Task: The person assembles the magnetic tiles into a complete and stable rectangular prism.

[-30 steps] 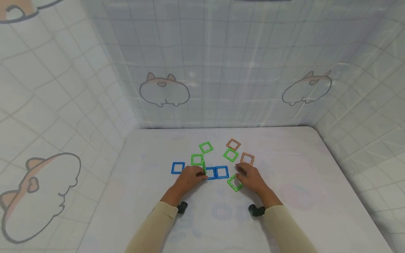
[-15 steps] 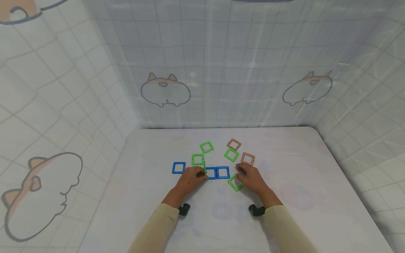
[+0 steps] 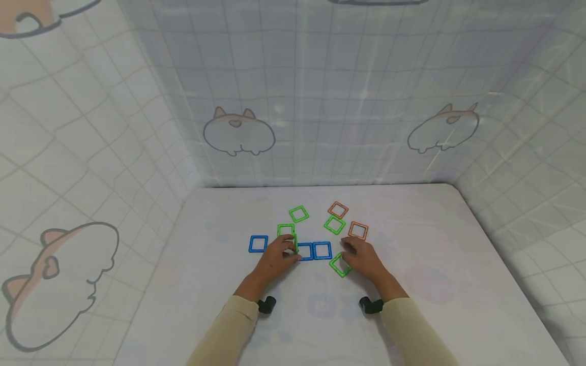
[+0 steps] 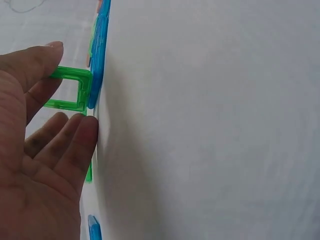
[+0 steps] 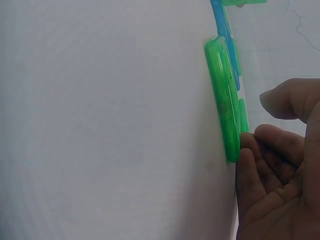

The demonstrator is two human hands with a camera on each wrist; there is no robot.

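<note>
In the head view my left hand (image 3: 274, 256) pinches a green magnetic tile (image 4: 86, 90), a hollow square standing upright. The left wrist view shows thumb and index finger at its free end, away from the table. Its lower edge meets the end of a flat blue tile (image 3: 305, 259), which lies side by side with another blue tile (image 3: 330, 250). My right hand (image 3: 363, 256) rests low over the table, fingers loosely curled and thumb apart. It partly covers a flat green tile (image 3: 336, 270); in the right wrist view the fingertips are right at that tile's end.
A single blue tile (image 3: 258, 236) lies left of the left hand. Just behind that hand is a green tile (image 3: 286, 225), with another green tile (image 3: 295, 209) farther back. Toward the back right are a green tile (image 3: 331, 230) and two orange tiles, one (image 3: 359, 223) nearer.
My left index finger has stretched forward along the upright green tile and now overlaps the flat green tile behind it. The right hand and the flat tiles have stayed put.
</note>
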